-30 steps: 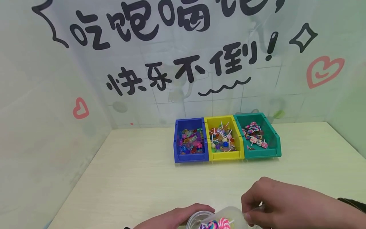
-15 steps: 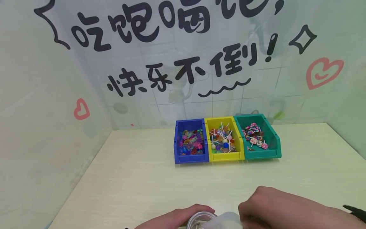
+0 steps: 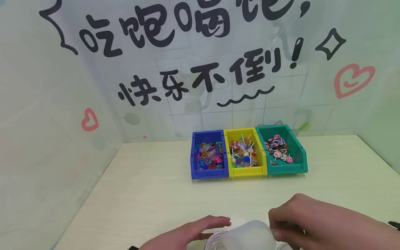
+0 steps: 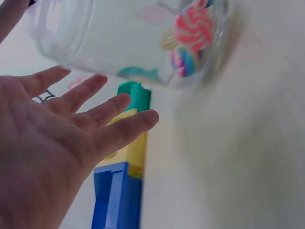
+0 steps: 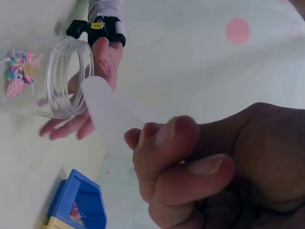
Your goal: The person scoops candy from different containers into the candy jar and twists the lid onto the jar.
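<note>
A clear jar [image 5: 35, 102] stands upright on the table with swirl-patterned candies at its bottom, also seen in the left wrist view [image 4: 138, 47]. Beside the jar is my left hand [image 4: 52, 129], its fingers spread and extended; in the head view the left hand [image 3: 184, 234] lies left of the jar's rim [image 3: 212, 241]. My right hand [image 3: 312, 222] pinches a translucent white scoop [image 3: 250, 236] above the jar's mouth. In the right wrist view the curled fingers of the right hand [image 5: 190, 167] grip the scoop [image 5: 107, 112], and no candy shows on it.
Blue [image 3: 210, 173], yellow [image 3: 248, 171] and green [image 3: 287, 168] bins of small candies stand side by side near the back of the table [image 3: 150, 194]. A round clear edge [image 3: 283, 246] shows under the right hand. A printed sheet [image 3: 175, 121] hangs behind.
The swirl candies seen on the scoop a second ago are gone from it. The scoop tipped toward the jar and has since risen slightly. My left fingers have lifted off the jar's side.
</note>
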Action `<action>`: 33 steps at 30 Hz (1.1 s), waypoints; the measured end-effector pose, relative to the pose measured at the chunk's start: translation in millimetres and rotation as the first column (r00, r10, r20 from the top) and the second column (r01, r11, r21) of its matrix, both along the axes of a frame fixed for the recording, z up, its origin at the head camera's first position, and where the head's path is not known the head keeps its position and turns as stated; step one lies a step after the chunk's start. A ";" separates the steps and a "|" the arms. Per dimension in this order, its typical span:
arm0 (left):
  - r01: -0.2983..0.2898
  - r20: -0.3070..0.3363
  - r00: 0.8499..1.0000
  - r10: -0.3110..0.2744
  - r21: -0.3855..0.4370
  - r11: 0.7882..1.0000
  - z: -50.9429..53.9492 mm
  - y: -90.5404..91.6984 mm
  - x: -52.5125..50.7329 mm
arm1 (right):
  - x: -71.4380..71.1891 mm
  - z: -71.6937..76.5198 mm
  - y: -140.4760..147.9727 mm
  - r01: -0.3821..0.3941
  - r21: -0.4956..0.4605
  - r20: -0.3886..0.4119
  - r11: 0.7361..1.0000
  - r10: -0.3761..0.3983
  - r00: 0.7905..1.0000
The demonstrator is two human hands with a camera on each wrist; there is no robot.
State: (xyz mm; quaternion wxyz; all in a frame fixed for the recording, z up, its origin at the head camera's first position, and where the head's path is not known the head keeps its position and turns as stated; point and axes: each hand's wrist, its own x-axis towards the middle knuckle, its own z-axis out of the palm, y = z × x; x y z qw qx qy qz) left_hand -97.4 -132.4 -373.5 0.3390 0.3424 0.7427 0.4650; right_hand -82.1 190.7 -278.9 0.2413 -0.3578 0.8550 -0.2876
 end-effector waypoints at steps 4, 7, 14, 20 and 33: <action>-0.066 0.046 0.997 0.068 -0.040 0.997 14.1 -9.6 -9.9 | -3.4 2.9 10.6 0.005 -0.089 0.058 0.996 0.000 0.998; -0.101 -0.056 0.993 0.104 0.048 0.994 18.2 -13.3 -22.2 | -6.3 5.9 15.4 0.018 -0.160 0.098 0.987 -0.002 0.995; -0.278 -0.299 0.898 0.323 0.184 0.943 19.6 -24.1 -58.2 | -21.4 14.3 22.1 0.108 -0.208 0.116 0.972 -0.085 0.990; -0.421 -0.384 0.783 0.489 0.251 0.871 17.7 -33.8 -93.9 | -39.8 17.6 28.6 0.218 -0.172 0.029 0.961 -0.216 0.976; -0.573 -0.335 0.715 0.614 0.222 0.789 -7.1 -21.8 -159.8 | -77.4 10.8 24.4 0.432 -0.020 -0.241 0.902 -0.423 0.873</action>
